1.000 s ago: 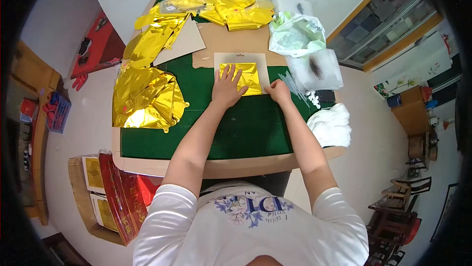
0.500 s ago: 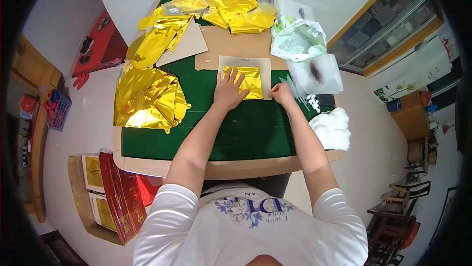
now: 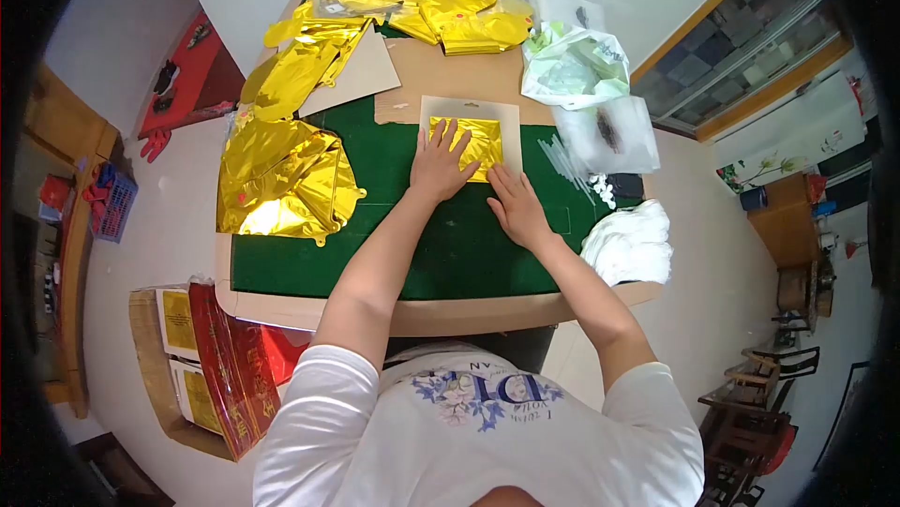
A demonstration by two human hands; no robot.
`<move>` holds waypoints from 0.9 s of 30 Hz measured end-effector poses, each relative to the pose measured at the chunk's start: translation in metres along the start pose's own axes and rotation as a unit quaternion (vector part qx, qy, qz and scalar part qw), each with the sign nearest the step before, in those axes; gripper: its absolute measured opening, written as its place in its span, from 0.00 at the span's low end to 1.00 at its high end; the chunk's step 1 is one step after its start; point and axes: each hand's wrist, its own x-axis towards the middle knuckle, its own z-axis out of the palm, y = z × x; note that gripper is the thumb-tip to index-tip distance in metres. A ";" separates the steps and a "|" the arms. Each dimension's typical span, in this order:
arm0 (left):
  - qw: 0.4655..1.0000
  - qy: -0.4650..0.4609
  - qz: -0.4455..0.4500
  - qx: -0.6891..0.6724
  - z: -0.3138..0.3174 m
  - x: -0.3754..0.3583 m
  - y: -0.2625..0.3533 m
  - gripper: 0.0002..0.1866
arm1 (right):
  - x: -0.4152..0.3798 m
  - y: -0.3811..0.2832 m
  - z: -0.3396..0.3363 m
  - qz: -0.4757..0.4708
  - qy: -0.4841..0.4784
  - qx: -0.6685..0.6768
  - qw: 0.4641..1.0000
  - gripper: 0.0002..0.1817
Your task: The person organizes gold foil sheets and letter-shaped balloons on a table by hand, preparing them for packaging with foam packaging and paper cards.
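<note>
A folded gold foil sheet lies on a pale card with a hang hole at its top edge. My left hand rests flat on the left part of the foil, fingers stretched out and slightly spread. At the lower right corner of the foil and card, my right hand lies with its fingers extended, fingertips touching there and thumb apart. Neither hand grips anything. The palms hide the lower left part of the foil and the card's bottom edge.
Crumpled gold foil balloons cover the table's left and back. A loose card lies behind. To the right are thin clear straws, small white pieces, plastic bags and white gloves. A box stands on the floor at left.
My right hand has gone from closed fingers at the card's right edge to outstretched fingers at its lower right corner. My left hand stays on the foil.
</note>
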 end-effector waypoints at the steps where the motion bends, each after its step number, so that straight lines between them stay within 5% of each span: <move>1: 1.000 -0.002 0.002 0.000 0.001 -0.001 0.000 0.35 | 0.000 0.000 0.000 0.000 0.002 0.002 1.000 0.29; 13: 0.997 0.013 -0.071 -0.007 0.001 0.017 -0.001 0.38 | -0.001 0.001 0.002 -0.015 0.037 0.010 0.999 0.27; 15: 0.993 0.030 -0.079 0.087 0.003 0.024 0.007 0.36 | -0.002 0.001 0.003 -0.016 0.039 0.007 0.999 0.27; 19: 0.996 0.018 0.083 0.024 0.009 0.029 0.026 0.29 | 0.001 -0.001 0.001 -0.003 0.030 0.023 0.999 0.29; 27: 0.998 -0.055 0.039 0.000 0.011 0.043 0.031 0.28 | 0.001 -0.003 -0.002 0.003 0.015 0.010 1.000 0.29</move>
